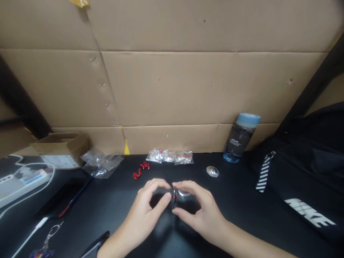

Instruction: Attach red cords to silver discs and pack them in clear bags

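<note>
Between my two hands a small silver finger cymbal (174, 197) stands edge-on, a bit of red cord showing at its middle; I cannot tell whether it is one disc or two together. My left hand (152, 200) closes on it from the left, thumb and fingertips at its face. From the other side my right hand (202, 206) grips its rim between thumb and fingers. Behind the right fingers lies another silver disc (184, 193), partly hidden. A domed silver cymbal (212, 171) rests farther right. Several red cord loops (137, 174) lie beyond my left hand.
Clear plastic packets (170, 156) lie along the cardboard wall (163, 89). A blue-capped bottle (239, 138) and black bag (298, 186) stand right. Left are a carton (61, 148), plastic bags (102, 163), a power strip (24, 186), a pen (76, 197) and a keychain (51, 234).
</note>
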Demonstrator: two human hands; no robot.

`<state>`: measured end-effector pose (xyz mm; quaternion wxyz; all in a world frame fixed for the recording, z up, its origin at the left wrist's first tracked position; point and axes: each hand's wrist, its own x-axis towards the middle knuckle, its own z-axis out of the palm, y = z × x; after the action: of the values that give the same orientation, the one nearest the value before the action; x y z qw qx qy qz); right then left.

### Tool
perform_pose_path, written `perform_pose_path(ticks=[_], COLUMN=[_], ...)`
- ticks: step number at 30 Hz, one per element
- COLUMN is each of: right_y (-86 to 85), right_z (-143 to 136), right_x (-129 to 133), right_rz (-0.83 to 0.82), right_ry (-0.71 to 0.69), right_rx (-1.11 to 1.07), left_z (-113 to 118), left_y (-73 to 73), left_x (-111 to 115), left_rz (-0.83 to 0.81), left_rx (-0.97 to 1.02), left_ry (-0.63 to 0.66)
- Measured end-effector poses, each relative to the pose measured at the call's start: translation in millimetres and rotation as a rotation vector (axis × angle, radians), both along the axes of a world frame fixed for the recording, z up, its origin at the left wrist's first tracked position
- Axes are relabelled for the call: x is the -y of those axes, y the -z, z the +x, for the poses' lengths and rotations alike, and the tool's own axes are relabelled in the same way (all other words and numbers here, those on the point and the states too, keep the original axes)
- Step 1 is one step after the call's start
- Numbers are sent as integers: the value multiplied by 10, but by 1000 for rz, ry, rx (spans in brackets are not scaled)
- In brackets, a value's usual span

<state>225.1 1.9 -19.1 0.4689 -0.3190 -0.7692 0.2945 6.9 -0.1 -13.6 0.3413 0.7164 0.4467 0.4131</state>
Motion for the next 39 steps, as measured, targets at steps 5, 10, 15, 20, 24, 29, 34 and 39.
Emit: perform_pose_path(ticks=[5,10,15,20,24,29,34,39], right_y=[-92,-113,-142,-105,-77,-78,-90,-110], right_z=[31,34,72,25,-28,-40,-46,5], right_x=[-29,-65,-83,-81,-74,-92,-101,-145], right_rz=[181,225,156,162,206,275,352,363], right_ry=[-27,-32,135,140,122,137,148,169], right_rx=[65,95,134,125,100,92,122,126], left_z=[-1,-6,-28,10,41,63,96,100], left_y=[49,79,96,113,127,135,168,176], left_x=[-27,-52,-75,-40,-19,-34,-24,-38], left_rz=[-201,-181,-85,-127,-103,-94,-81,-73], left_rx=[202,198,190,312,323,321,336,356], left_ry=[170,130,90,170,198,216,240,165])
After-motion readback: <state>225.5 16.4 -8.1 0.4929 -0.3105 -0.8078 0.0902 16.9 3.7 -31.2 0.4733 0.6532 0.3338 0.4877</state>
